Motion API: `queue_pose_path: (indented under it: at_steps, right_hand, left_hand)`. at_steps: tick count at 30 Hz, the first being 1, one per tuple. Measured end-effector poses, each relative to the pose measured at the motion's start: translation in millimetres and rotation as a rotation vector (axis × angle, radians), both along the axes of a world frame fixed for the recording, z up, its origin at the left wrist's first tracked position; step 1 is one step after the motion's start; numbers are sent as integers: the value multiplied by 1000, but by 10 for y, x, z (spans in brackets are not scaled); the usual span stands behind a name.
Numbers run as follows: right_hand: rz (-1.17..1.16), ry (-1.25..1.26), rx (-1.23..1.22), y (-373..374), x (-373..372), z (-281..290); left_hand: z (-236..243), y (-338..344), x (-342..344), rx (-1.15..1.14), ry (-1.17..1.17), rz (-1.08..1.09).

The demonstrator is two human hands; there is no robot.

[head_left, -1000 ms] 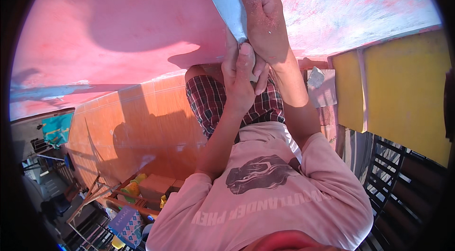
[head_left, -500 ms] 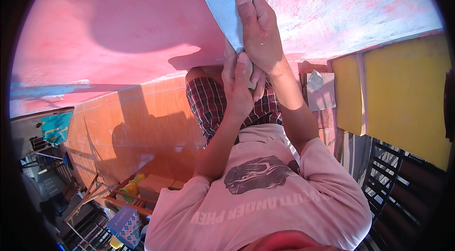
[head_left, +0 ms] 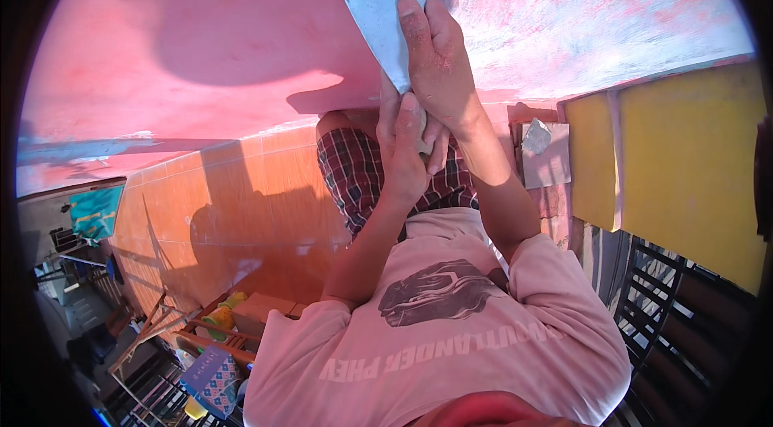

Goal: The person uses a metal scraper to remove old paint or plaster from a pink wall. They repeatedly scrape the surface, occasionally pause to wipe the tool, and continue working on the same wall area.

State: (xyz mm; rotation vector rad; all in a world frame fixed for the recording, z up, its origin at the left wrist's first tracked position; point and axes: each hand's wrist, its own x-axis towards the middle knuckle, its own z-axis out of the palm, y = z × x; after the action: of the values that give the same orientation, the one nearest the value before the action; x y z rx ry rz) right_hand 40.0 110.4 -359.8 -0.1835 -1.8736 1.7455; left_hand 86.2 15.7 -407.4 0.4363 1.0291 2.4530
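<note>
A putty knife (head_left: 385,20) with a wide, flared metal blade is held up in front of the pink wall (head_left: 241,32). My left hand (head_left: 403,145) wraps round its short handle, the thumb lying along it below the blade. Higher up, my right hand (head_left: 443,64) grips the right side of the blade, its thumb flat on the metal face and its fingers hidden behind. Pinkish dust specks the back of that hand. To the right of the blade, the wall shows a patchy area (head_left: 580,8) of pale blue and white through the pink.
Orange tiles (head_left: 258,185) cover the surface at left. A grey stone-like lump (head_left: 536,137) lies on a small ledge at right, beside a yellow panel (head_left: 684,161). Dark metal bars (head_left: 648,290) stand lower right. A patterned blue box (head_left: 211,379) and wooden pieces are at lower left.
The putty knife and both hands have come down slightly toward me, with the blade's edge a little lower against the wall. The grip looks the same.
</note>
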Motion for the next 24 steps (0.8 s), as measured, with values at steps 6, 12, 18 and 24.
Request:
queue_pose_path:
  at_steps: [6,12,18,24]
  right_hand:
    - [49,112,-3,37,-11,86]
    - [1,-36,54,-16,-4,183]
    - [18,114,-1,32,24,232]
    - [38,152,-53,42,10,132]
  left_hand:
    - [119,32,-17,-21,44,45]
    - [184,10,-64,-107,57,-16]
    - [197,-11,-59,-31,138,-14]
    - [156,73,-41,-80,111,58]
